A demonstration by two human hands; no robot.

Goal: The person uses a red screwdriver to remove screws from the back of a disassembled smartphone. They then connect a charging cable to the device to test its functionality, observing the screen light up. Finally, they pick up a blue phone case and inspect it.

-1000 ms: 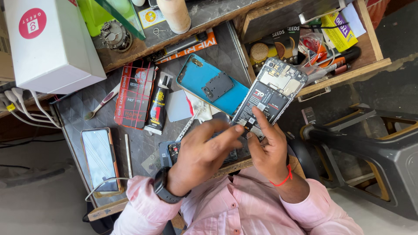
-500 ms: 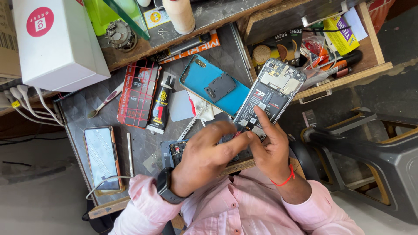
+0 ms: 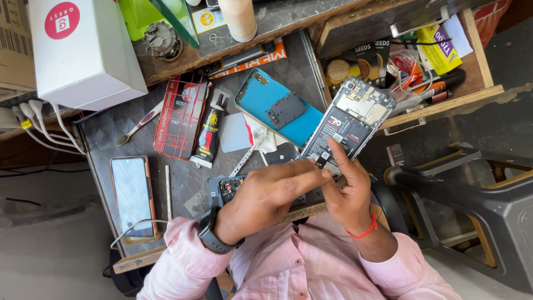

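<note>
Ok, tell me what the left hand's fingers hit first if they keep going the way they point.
Probably the right hand: the left hand points its fingers rightward at it, near the opened phone. They look almost touching, though depth is unclear.

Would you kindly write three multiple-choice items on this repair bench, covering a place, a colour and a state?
1. Where does the phone with the intact screen lie?
A. On the left of the bench
B. In the wooden drawer
C. Under the white box

2. What colour is the inside of the loose back cover?
A. Red
B. Blue
C. Yellow

3. How is the phone in the right hand?
A. Sealed
B. Boxed
C. Opened, circuitry bare

Answers: 1 A, it lies near the left edge. 2 B, its inner face is blue. 3 C, the opened phone shows boards and battery.
</note>
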